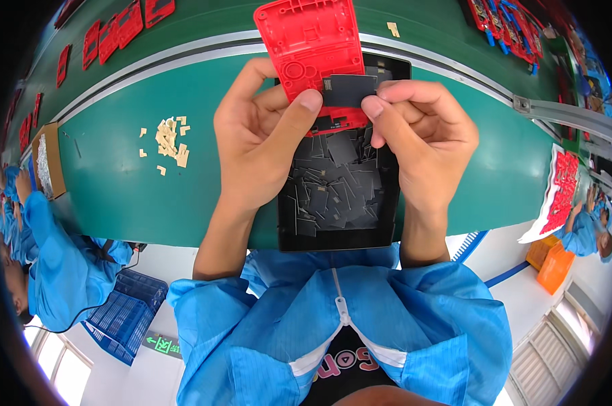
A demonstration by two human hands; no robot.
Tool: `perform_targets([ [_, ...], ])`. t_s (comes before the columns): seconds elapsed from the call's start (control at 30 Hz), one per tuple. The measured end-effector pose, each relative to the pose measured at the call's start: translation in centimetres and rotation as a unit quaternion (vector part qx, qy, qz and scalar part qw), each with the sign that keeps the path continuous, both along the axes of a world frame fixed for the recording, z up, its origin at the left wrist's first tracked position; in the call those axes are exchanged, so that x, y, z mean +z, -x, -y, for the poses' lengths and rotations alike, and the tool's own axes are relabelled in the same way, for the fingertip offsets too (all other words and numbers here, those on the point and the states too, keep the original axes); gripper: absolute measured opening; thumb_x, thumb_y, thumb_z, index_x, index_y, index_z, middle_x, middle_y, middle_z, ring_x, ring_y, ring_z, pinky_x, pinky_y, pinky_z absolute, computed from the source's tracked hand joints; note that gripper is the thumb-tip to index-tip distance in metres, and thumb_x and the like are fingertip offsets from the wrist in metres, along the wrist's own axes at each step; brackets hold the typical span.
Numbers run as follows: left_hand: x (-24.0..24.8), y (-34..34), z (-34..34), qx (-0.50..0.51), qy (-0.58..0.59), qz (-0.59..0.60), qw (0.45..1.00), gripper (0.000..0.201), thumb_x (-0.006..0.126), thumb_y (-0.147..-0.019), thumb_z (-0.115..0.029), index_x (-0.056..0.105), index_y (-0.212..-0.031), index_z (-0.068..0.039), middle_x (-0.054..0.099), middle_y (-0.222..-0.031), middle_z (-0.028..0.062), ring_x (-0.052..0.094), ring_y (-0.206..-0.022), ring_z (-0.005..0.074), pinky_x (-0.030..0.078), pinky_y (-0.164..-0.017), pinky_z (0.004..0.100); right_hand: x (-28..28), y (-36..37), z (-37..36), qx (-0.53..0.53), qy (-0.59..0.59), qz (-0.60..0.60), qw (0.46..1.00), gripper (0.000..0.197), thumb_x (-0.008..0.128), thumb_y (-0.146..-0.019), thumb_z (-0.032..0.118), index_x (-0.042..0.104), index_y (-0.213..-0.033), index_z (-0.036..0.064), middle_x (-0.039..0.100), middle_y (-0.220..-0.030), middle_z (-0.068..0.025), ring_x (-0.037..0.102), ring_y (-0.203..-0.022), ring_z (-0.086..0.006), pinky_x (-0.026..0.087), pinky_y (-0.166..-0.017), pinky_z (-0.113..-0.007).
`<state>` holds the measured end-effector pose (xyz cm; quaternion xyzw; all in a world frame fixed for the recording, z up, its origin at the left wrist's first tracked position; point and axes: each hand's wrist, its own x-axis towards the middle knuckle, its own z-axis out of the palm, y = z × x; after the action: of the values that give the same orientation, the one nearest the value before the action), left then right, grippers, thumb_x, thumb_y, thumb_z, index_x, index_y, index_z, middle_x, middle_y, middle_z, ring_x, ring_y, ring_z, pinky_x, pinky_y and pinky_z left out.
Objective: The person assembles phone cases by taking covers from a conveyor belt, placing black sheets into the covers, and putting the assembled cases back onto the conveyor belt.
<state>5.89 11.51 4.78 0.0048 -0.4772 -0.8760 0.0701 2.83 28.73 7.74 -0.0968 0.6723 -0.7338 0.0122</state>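
A red plastic housing point(311, 44) with moulded ribs and a round ring is gripped in my left hand point(255, 128), its thumb on the near face. Between the thumb and fingers of my right hand point(428, 135) is a thin dark rectangular sheet point(350, 90), lying against the housing's lower part. A small pale patch marks the sheet's left end. Below both hands stands a black tray point(336, 241) holding many loose dark sheets point(330, 193) of the same sort, piled at all angles.
Cream-coloured cut pieces point(167, 137) lie in a heap on the green table point(110, 183). Beyond a metal rail, more red housings point(120, 30) rest on a green belt. Co-workers in blue point(69, 271) sit at left and far right. A blue crate point(127, 314) is on the floor.
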Motion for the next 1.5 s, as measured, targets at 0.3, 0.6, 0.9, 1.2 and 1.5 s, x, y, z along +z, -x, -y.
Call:
perform_targets([
  [0.3, -0.3, -0.1, 0.2, 0.001, 0.006, 0.010, 1.000, 0.023, 0.061, -0.099, 0.002, 0.052, -0.120, 0.004, 0.073, -0.112, 0.0191, 0.069, -0.101, 0.0142, 0.056, -0.087, 0.0272, 0.0, -0.2, 0.1, 0.002, -0.010, 0.003, 1.000, 0.016, 0.077, -0.086, -0.008, 0.069, -0.100, -0.0048, 0.071, -0.074, -0.0066, 0.066, -0.064, -0.0070, 0.048, -0.056, -0.018],
  [0.6, -0.4, -0.1, -0.1, 0.002, 0.021, 0.002, 1.000, 0.022, 0.062, -0.099, 0.002, 0.052, -0.119, 0.003, 0.073, -0.111, 0.0193, 0.069, -0.101, 0.0144, 0.056, -0.087, 0.0277, -0.2, -0.1, 0.0, 0.002, -0.014, -0.015, 1.000, 0.016, 0.077, -0.086, -0.007, 0.071, -0.101, -0.0052, 0.070, -0.073, -0.0049, 0.064, -0.062, -0.0049, 0.045, -0.055, -0.016],
  [0.9, -0.2, -0.1, -0.4, 0.010, 0.016, -0.001, 1.000, 0.024, 0.061, -0.098, 0.004, 0.051, -0.120, 0.002, 0.073, -0.112, 0.0200, 0.070, -0.103, 0.0156, 0.056, -0.090, 0.0283, -0.4, -0.1, 0.0, -0.018, -0.055, -0.058, 0.997, 0.017, 0.077, -0.084, -0.009, 0.075, -0.100, -0.0022, 0.068, -0.084, -0.0025, 0.053, -0.062, -0.0014, 0.039, -0.055, -0.017],
  [1.2, 0.5, -0.2, -0.9, 0.026, 0.015, 0.016, 0.999, 0.034, 0.059, -0.097, 0.005, 0.051, -0.130, 0.005, 0.073, -0.114, 0.0209, 0.072, -0.102, 0.0197, 0.057, -0.091, 0.0294, -0.8, -0.5, 0.6, -0.024, -0.120, -0.132, 0.984, 0.021, 0.077, -0.081, -0.011, 0.077, -0.098, 0.0002, 0.061, -0.085, -0.0023, 0.052, -0.067, -0.0039, 0.040, -0.056, -0.020],
  [1.5, 0.3, -0.4, -0.5, 0.042, 0.092, 0.036, 0.994, 0.023, 0.062, -0.096, -0.001, 0.063, -0.117, 0.008, 0.073, -0.108, 0.0246, 0.073, -0.102, 0.0339, 0.059, -0.091, 0.0420, -0.9, -0.7, 1.7, -0.004, -0.118, -0.135, 0.984, 0.017, 0.079, -0.079, -0.007, 0.075, -0.093, 0.0016, 0.063, -0.085, -0.0035, 0.052, -0.064, -0.0057, 0.038, -0.055, -0.020],
])
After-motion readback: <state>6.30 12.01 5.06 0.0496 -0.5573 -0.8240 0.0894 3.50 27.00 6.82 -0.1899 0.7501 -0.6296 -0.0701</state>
